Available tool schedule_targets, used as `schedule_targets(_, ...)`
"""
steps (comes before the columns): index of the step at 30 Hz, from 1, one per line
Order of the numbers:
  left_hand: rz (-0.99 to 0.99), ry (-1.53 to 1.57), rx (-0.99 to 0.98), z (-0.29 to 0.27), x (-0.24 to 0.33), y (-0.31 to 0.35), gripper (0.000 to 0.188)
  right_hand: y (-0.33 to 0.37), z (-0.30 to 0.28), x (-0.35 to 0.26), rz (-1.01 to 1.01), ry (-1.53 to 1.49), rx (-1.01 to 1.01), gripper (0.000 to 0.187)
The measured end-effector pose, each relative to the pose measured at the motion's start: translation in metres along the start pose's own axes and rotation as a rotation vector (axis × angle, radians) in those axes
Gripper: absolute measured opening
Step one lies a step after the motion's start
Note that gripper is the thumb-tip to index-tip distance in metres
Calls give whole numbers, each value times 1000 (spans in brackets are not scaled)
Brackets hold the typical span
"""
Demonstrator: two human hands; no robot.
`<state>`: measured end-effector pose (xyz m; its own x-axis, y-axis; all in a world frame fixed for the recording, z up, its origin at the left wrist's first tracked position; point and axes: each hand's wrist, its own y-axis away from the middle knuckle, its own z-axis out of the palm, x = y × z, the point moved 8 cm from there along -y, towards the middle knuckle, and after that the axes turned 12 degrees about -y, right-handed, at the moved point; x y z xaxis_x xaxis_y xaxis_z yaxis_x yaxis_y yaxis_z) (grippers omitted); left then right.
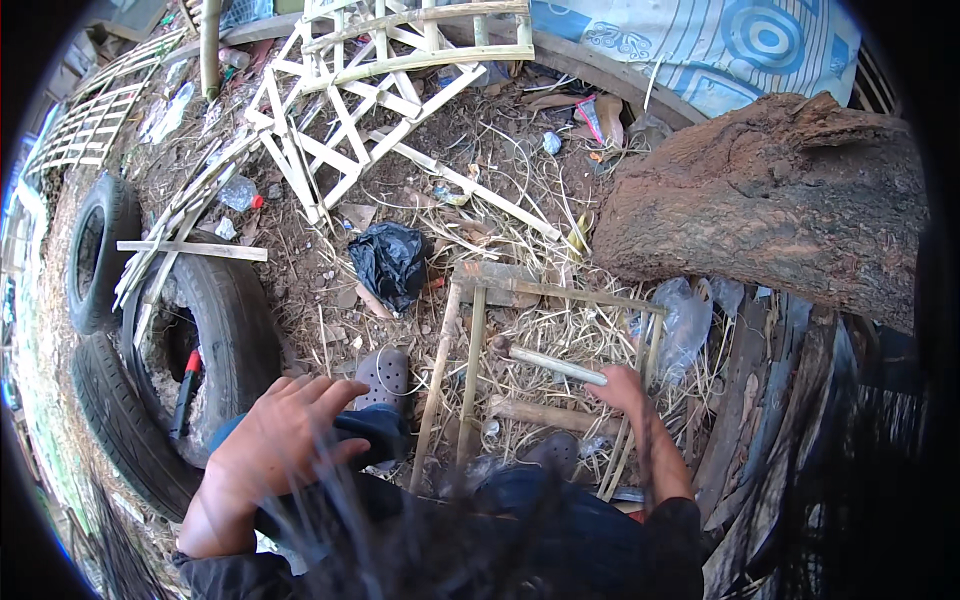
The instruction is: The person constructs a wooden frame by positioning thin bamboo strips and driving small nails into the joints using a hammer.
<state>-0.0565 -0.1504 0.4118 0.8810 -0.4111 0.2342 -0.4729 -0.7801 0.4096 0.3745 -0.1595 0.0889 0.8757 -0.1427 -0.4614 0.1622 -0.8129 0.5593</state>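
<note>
- In the head view, the right hand [622, 388] is closed around one end of a pale round stick [555, 364], with the fingers wrapped on it.
- This stick points to the left, above the ground; at its far end is a small brownish lump, and I cannot tell whether it is joined to the stick.
- The left hand [295, 430] is open over the left knee, its fingers loosely spread and the thumb apart; it seems to hold nothing.
- A frame of thin bamboo strips [470, 370] lies between the two hands, and the stick is inside its outline.
- Also inside it, a short thick wooden piece [555, 412] lies just below the stick, among pale shavings.
- A grey perforated clog [383, 375] is near the left hand, outside the frame.
- Farther off are a crumpled black plastic bag [387, 265] and a white bamboo lattice [470, 55].
- Old tyres [225, 320] are at the left, and a thick log [770, 200] is at the upper right.
</note>
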Motion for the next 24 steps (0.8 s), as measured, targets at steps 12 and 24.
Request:
schedule_targets(12, -14, -94, -140, 17, -32, 5, 51, -116, -41, -123, -351, 68, 595, 37)
schedule_targets(24, -56, -64, -160, 27, -75, 1, 49, -179, -22, -154, -433, 179, 348, 27)
